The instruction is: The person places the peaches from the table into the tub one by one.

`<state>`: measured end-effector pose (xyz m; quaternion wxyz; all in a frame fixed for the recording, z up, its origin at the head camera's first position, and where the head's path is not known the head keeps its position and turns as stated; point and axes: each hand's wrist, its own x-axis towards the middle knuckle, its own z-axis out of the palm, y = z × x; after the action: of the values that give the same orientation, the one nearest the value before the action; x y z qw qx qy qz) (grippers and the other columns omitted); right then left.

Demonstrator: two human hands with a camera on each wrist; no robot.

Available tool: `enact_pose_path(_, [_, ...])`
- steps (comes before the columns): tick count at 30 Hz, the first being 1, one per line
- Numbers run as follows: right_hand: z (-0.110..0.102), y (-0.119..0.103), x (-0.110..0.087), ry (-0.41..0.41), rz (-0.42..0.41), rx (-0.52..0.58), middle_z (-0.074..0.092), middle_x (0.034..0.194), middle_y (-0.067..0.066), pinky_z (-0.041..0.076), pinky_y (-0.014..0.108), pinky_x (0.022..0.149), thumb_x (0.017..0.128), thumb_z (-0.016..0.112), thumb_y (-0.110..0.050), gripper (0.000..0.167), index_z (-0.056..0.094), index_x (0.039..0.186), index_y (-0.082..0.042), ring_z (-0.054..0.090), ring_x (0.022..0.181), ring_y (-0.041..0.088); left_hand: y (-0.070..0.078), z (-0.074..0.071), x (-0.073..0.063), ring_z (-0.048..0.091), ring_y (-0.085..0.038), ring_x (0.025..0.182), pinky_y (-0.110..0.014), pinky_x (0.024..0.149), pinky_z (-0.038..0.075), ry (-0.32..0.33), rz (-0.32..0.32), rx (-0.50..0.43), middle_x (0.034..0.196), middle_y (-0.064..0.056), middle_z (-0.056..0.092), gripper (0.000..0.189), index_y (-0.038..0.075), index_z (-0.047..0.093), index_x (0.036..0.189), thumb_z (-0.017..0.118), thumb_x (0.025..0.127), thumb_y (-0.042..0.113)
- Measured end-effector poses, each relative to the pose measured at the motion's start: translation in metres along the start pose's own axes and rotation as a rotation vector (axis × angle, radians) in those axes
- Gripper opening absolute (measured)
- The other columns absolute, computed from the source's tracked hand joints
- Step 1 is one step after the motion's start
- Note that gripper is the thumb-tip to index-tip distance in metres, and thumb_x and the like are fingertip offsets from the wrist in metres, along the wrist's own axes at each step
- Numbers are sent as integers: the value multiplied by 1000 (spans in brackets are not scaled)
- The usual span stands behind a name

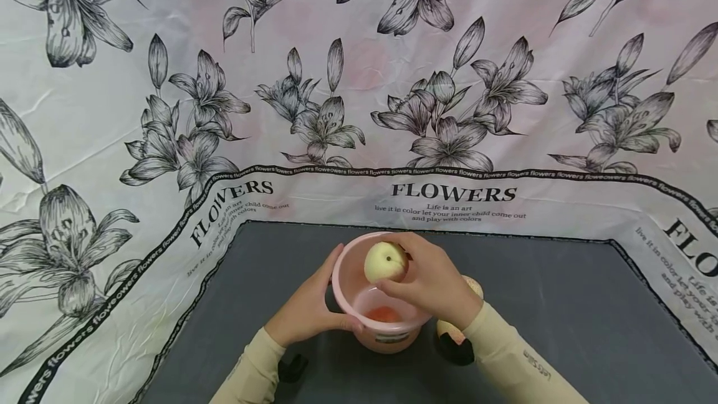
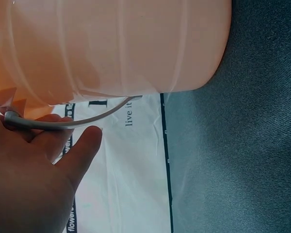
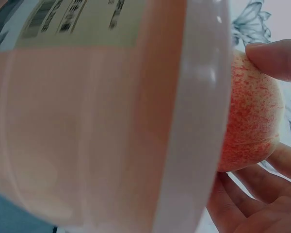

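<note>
Fruit (image 1: 386,262), round, cream, red-speckled, at mouth of round pink plastic bucket (image 1: 383,347) | step, judged: transfer across rim, in or out unclear; next calls for steady bucket | right hand (image 1: 434,276): above bucket, thumb and fingers holding fruit | left hand (image 1: 310,312): thumb and fingers spread, gripping bucket

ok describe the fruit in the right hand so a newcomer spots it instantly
On the grey tabletop, find the pink bucket. Over its mouth is the right hand, gripping a round fruit, pale yellow with a small dark dot in the head view. Unlike the fruits lying beside the bucket, this one is held in hand.
</note>
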<state>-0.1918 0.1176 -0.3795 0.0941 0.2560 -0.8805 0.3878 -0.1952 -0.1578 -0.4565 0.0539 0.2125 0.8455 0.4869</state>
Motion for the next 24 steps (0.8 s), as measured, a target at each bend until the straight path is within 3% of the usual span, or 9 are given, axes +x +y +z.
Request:
enact_pose_path(10, [9, -5, 3, -10, -26, 8, 68, 140, -4, 63, 40, 89, 85, 94, -28, 71, 63, 148, -17, 68, 106, 12, -1, 1, 2, 25, -17, 167, -65, 130, 32, -9, 10, 32, 179, 16, 19, 138, 48, 1, 171, 95, 72, 66])
enact_pose_path(19, [10, -3, 4, -23, -23, 21, 67, 141, -7, 63, 43, 90, 86, 93, -30, 68, 63, 147, -26, 67, 108, 11, -2, 0, 1, 24, -18, 167, -65, 130, 31, -4, 18, 39, 179, 16, 19, 138, 48, 1, 171, 96, 72, 64])
enact_pose_path(24, [10, -3, 5, -10, -45, 1, 69, 144, 0, 63, 48, 97, 87, 93, -30, 67, 64, 147, -20, 70, 116, 18, -2, 0, 2, 25, -18, 167, -65, 130, 31, -3, 13, 39, 179, 16, 20, 138, 48, 2, 171, 95, 71, 67])
